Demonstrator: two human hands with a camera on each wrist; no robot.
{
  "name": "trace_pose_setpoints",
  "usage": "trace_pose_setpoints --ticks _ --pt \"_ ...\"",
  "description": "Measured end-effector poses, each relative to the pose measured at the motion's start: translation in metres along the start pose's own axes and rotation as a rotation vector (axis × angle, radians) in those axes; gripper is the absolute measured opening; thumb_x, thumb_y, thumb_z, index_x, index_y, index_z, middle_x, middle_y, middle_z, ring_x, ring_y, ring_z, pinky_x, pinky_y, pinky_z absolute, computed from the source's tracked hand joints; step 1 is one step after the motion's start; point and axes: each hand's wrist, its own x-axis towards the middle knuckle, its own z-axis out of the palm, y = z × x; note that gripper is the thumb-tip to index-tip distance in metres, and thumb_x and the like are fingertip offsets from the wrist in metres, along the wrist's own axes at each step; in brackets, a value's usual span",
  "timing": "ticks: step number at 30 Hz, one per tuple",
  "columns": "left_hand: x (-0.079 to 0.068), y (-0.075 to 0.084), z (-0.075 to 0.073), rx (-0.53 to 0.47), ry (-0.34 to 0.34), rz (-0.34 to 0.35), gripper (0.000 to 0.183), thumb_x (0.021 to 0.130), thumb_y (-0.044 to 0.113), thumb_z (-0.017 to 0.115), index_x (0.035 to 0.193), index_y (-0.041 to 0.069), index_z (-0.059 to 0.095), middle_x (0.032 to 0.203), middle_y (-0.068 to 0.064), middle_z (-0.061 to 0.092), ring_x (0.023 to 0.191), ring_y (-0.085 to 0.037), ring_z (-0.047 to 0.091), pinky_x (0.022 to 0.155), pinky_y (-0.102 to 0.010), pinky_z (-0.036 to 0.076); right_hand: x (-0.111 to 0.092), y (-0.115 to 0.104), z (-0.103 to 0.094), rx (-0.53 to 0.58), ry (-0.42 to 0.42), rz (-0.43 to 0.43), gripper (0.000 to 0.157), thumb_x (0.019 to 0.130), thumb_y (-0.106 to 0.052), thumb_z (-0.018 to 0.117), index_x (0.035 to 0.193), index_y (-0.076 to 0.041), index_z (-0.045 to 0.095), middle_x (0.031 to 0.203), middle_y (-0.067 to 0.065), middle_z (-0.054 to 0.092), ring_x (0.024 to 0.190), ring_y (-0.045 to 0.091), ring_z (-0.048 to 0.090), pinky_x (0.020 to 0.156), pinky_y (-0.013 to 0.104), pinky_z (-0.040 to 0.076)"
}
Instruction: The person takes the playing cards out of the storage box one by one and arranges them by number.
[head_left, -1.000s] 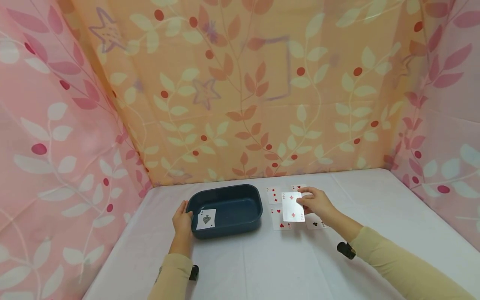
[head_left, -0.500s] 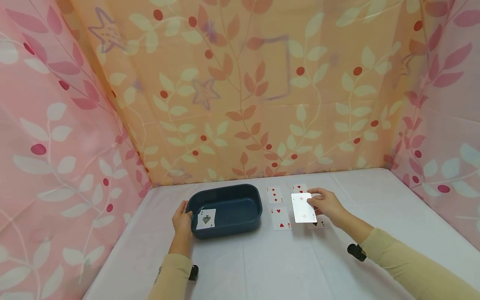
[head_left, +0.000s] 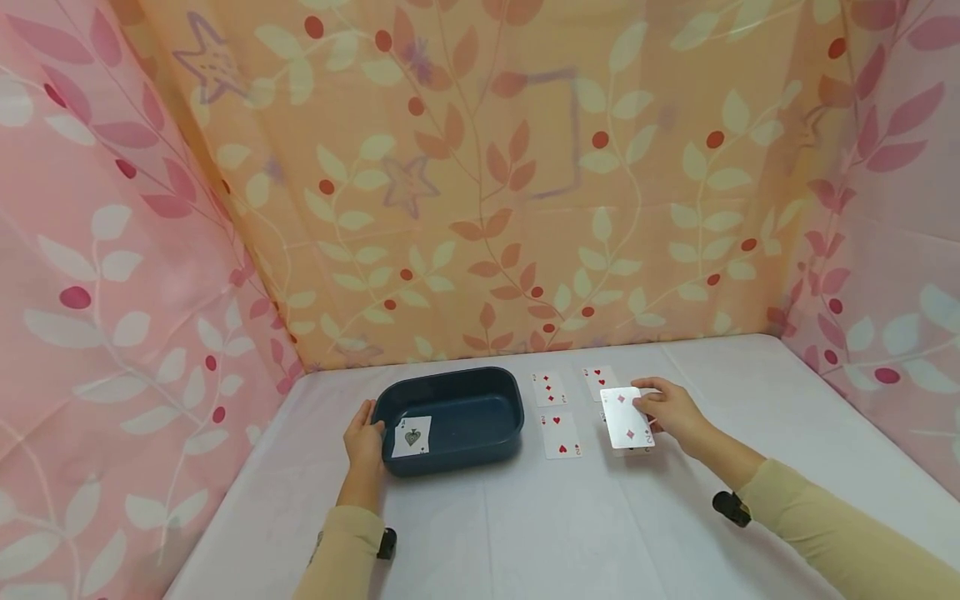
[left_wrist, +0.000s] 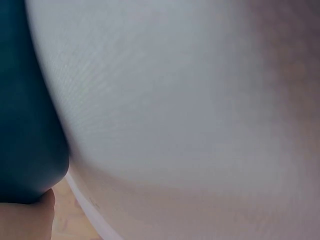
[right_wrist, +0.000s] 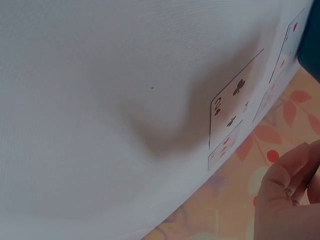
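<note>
- Your left hand (head_left: pixel 365 442) holds the near-left end of the blue tray (head_left: pixel 465 463), thumb at the rim and fingers along the outer wall, probably so that the light tray doesn't slide on the worktop (head_left: pixel 525 525).
- Your right hand (head_left: pixel 671 415) pinches the two of diamonds (head_left: pixel 627 419) near its upper right corner; the fingers are clamped on the card, not apart. Gripping only that edge leaves most of the face uncovered, though glare washes some of it out.
- That card is tilted and seems to be off the worktop, just above the two of clubs (right_wrist: pixel 234 105), hiding most of it in the head view; the right wrist view shows the clubs card lying flat, with shadow around it.
- The two of hearts (head_left: pixel 561 436) and the three of diamonds (head_left: pixel 551 390) lie face up beside the tray, apart from each other, so each reads at a glance. A further hearts card (head_left: pixel 595 377) is partly covered by the one you hold, so you can't tell its full count.
- In the tray's near-left corner sits the ace of spades (head_left: pixel 412 437), face up, near your left thumb; the walls should keep it apart from the other cards.
</note>
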Motion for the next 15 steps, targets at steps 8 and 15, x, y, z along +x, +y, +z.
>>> trace_pose_setpoints --ticks 8,15 --pt "0.002 -0.001 -0.001 0.007 0.003 -0.009 0.059 0.096 -0.014 0.033 0.152 0.0 0.024 0.156 -0.015 0.026 0.144 -0.024 0.022 0.117 -0.033 0.016 0.001 0.007 -0.008 -0.015 0.002 0.007 0.045 0.097 -0.003 0.051 0.136 0.013 0.037 0.095 0.01 0.068 0.074 0.013 0.058 0.062 0.031 0.053" --pt "0.001 -0.001 0.0 0.0 -0.003 -0.007 0.059 0.096 -0.014 0.033 0.152 0.0 0.023 0.156 -0.015 0.025 0.144 -0.024 0.021 0.117 -0.033 0.015 -0.001 0.011 -0.016 -0.036 0.017 0.019 0.045 0.096 -0.002 0.049 0.136 0.015 0.037 0.096 0.011 0.067 0.075 0.013 0.055 0.062 0.03 0.051"
